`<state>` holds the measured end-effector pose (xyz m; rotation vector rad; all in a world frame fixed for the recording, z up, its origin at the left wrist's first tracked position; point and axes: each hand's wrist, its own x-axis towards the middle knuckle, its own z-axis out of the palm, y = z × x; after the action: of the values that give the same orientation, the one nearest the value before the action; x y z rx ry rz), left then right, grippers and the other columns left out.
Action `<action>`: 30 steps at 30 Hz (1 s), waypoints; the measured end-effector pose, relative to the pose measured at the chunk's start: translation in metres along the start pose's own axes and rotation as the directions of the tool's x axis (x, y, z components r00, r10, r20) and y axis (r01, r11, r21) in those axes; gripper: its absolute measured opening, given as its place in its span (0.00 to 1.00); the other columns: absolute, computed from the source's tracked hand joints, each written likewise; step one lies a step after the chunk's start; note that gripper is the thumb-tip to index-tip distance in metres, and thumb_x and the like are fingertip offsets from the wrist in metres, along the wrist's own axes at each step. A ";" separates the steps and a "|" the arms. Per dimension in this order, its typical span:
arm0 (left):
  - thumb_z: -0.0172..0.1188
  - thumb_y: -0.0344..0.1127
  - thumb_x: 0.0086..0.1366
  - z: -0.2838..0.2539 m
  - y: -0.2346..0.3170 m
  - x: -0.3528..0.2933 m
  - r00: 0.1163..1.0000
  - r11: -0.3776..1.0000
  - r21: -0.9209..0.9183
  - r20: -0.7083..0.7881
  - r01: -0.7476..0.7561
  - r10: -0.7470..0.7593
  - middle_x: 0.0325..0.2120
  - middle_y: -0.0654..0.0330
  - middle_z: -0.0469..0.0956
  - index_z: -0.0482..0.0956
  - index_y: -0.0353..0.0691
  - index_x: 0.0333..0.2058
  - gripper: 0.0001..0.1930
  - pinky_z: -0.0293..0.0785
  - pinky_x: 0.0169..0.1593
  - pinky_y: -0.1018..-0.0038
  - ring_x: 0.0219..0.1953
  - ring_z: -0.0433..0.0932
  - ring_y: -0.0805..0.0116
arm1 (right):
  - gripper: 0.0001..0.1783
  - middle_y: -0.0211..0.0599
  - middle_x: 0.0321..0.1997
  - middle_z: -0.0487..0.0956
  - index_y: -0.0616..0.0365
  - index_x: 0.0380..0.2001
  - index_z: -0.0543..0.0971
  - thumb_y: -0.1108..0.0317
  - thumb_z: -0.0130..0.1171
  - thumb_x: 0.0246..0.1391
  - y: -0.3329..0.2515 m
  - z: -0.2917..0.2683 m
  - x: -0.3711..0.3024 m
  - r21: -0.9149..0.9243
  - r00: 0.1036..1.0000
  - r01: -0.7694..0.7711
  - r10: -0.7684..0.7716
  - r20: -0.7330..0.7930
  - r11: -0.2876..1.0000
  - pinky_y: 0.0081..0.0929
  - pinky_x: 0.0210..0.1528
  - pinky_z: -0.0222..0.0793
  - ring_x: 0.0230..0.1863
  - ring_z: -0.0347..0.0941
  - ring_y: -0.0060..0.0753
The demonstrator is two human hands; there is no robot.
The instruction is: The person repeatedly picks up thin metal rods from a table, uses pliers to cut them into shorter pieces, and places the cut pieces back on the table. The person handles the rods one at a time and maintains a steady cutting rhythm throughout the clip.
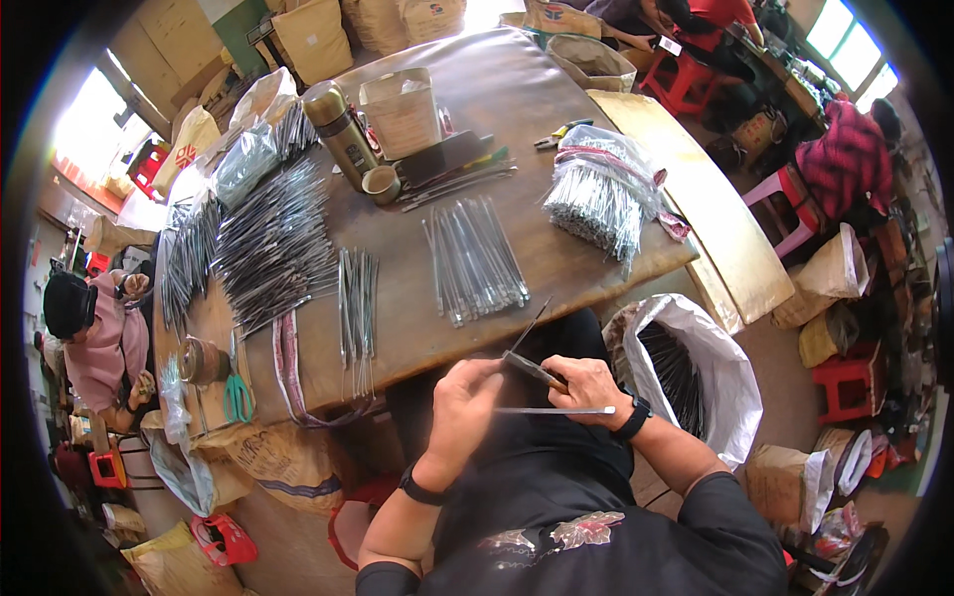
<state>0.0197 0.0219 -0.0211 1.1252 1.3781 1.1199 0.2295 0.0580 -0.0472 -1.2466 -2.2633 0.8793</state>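
My left hand (465,399) is closed, its fingers slightly blurred, and a flat silver metal strip (561,410) runs from it toward my right wrist. My right hand (588,390) is wrapped round a dark tool that looks like pliers (534,371). Its jaw end reaches my left fingertips, where a thin dark rod (532,323) sticks up. Both hands are in front of the table's near edge, above my lap. Closest on the table is a spread row of flat metal strips (477,260), with a narrower bunch of strips (358,308) to its left.
On the brown table (407,243) lie a big pile of thin metal strips (276,238), a bagged bundle (601,204), a flask (341,134), a cup (381,185), scissors (238,397) and yellow-handled pliers (563,134). A white sack (730,397) stands right. Co-workers sit left (104,333) and right (845,164).
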 end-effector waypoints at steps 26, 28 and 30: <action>0.61 0.38 0.56 -0.113 -0.039 0.057 0.846 0.426 0.828 -0.486 0.365 0.219 0.36 0.42 0.71 0.79 0.34 0.42 0.17 0.68 0.46 0.56 0.41 0.70 0.44 | 0.17 0.33 0.24 0.74 0.62 0.43 0.72 0.73 0.47 0.48 0.008 -0.007 0.004 0.774 0.945 -0.279 0.305 0.117 0.569 0.20 0.26 0.66 0.23 0.71 0.22; 0.63 0.41 0.56 -0.096 -0.038 0.057 0.832 0.343 0.866 -0.468 0.364 0.298 0.37 0.45 0.69 0.78 0.40 0.45 0.19 0.68 0.46 0.55 0.43 0.68 0.45 | 0.18 0.34 0.25 0.74 0.64 0.43 0.72 0.75 0.46 0.45 0.004 -0.012 0.002 0.794 0.935 -0.309 0.318 0.155 0.523 0.20 0.26 0.66 0.23 0.71 0.22; 0.63 0.41 0.56 -0.076 -0.034 0.064 0.873 0.344 0.905 -0.365 0.251 0.322 0.36 0.47 0.69 0.78 0.38 0.38 0.15 0.68 0.47 0.56 0.43 0.68 0.47 | 0.20 0.35 0.26 0.74 0.65 0.43 0.72 0.75 0.45 0.43 -0.002 -0.014 0.003 0.793 0.936 -0.325 0.294 0.192 0.515 0.20 0.27 0.67 0.23 0.72 0.23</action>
<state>-0.0630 0.0751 -0.0570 1.7437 2.6372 0.5217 0.2352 0.0643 -0.0361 -1.1449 -1.2797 1.8215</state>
